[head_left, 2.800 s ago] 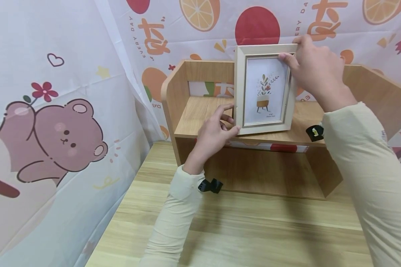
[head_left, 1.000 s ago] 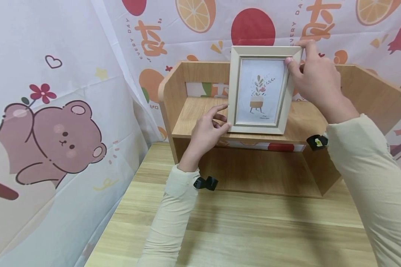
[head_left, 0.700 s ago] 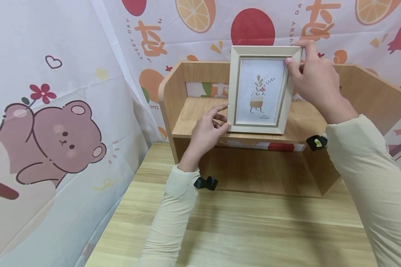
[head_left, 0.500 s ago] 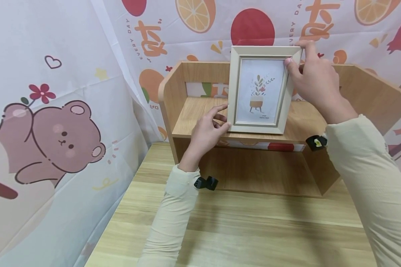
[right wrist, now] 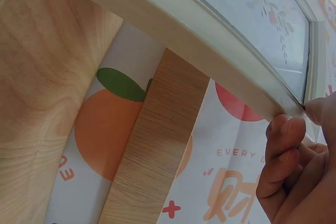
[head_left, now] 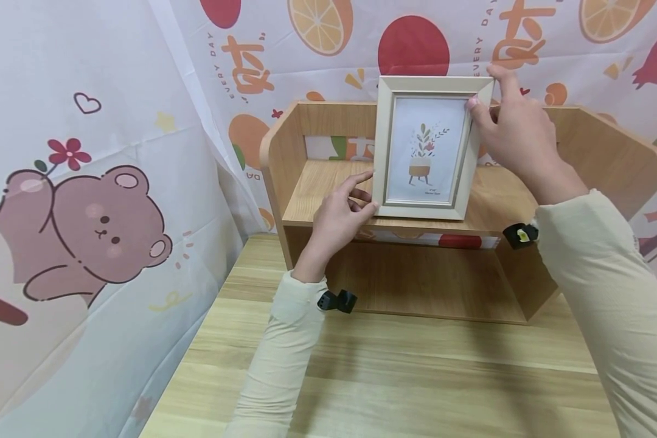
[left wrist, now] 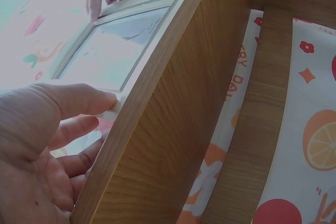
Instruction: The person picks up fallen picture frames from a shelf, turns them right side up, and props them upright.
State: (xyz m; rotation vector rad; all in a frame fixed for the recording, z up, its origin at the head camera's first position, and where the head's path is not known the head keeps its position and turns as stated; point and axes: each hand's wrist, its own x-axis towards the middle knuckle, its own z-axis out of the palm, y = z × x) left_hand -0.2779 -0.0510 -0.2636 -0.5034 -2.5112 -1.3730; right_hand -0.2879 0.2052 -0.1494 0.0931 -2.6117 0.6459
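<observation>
A cream picture frame (head_left: 381,140) stands upright near the front of the bookshelf's upper board, its potted-plant print facing the head camera. With thumb and fingers, my right hand (head_left: 517,125) pinches the frame's upper right corner. At the lower left corner, my left hand (head_left: 339,213) holds the edge, its thumb at the front and its index finger higher up the side. The left wrist view shows that thumb (left wrist: 86,99) pressing the frame (left wrist: 173,3) by the board. In the right wrist view the right fingers (right wrist: 286,140) curl at the frame's corner. The frame's back is hidden.
The wooden bookshelf (head_left: 281,164) has an upper board (head_left: 325,185) and a lower compartment (head_left: 427,280). It stands on a light wood table (head_left: 416,371). Fruit-print cloth (head_left: 356,30) hangs behind, and a bear-print cloth (head_left: 109,225) hangs at the left.
Since the oldest frame, the picture frame has shifted slightly left and turned a little, both hands staying on it. During the last second nearly everything has stayed still.
</observation>
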